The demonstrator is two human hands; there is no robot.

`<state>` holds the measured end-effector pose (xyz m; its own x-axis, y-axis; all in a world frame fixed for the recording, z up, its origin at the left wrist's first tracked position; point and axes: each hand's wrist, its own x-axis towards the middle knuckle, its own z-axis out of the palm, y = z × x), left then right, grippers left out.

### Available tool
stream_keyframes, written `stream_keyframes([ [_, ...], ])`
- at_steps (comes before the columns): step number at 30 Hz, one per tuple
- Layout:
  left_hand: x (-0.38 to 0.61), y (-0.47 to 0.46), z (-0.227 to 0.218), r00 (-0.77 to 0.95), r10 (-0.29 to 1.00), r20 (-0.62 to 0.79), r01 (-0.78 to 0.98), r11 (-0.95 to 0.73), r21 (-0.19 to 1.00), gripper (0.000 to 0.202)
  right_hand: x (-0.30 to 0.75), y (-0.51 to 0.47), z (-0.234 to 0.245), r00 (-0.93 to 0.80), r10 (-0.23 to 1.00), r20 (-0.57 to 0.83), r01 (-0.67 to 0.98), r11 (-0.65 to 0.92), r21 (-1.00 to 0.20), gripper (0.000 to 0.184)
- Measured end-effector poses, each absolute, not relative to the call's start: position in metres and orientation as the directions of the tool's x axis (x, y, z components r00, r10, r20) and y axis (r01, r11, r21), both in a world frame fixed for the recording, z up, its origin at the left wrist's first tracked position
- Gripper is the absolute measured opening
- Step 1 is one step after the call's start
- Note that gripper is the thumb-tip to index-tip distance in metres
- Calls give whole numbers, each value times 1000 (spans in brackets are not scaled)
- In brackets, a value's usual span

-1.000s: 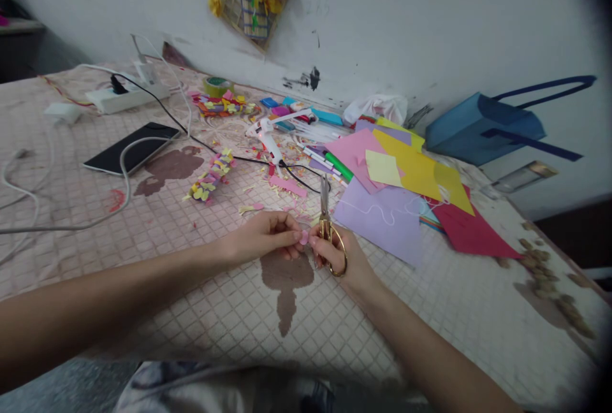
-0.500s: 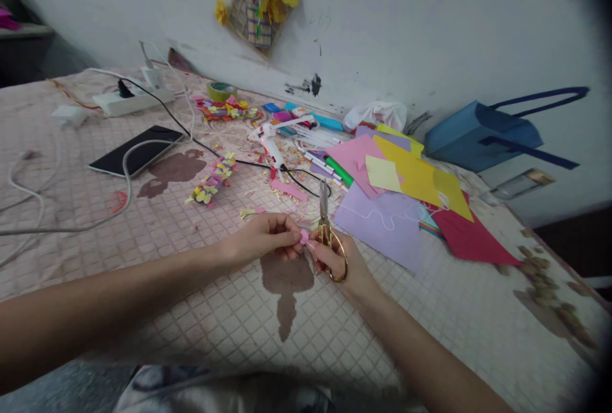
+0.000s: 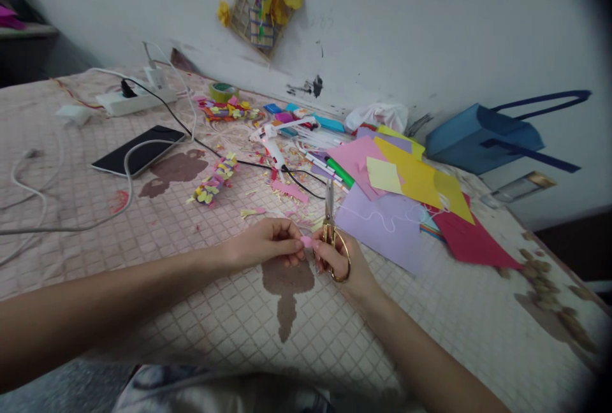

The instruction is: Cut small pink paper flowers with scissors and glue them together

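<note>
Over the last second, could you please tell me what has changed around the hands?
Almost nothing moved; the slight shift looks like the camera's. Nothing was picked up or let go. The left hand still pinches the pink paper scrap, the right hand stays close against it and keeps the scissors, blades shut and pointing away. The coloured sheets and phone lie as before.

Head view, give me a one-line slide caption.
Left hand and right hand pinch a pink paper scrap; gold scissors in the right.
</note>
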<state>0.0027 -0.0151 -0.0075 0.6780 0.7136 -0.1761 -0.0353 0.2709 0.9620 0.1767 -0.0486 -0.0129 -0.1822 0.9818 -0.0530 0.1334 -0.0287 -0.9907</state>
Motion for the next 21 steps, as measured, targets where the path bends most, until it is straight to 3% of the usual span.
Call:
stream_keyframes([
  [10, 3, -16, -4, 621, 764, -176, -52, 264, 963, 21, 176, -50, -14, -187, 981, -60, 118, -38, -992, 28],
  [15, 2, -15, -5, 540, 832, -126, -172, 256, 951, 21, 174, -54, -10, -192, 978, -78, 87, -63, -994, 36],
  [21, 1, -11, -7, 444, 894, -62, -309, 218, 926, 18, 172, -62, -6, -284, 953, -103, 203, -45, -978, 35],
])
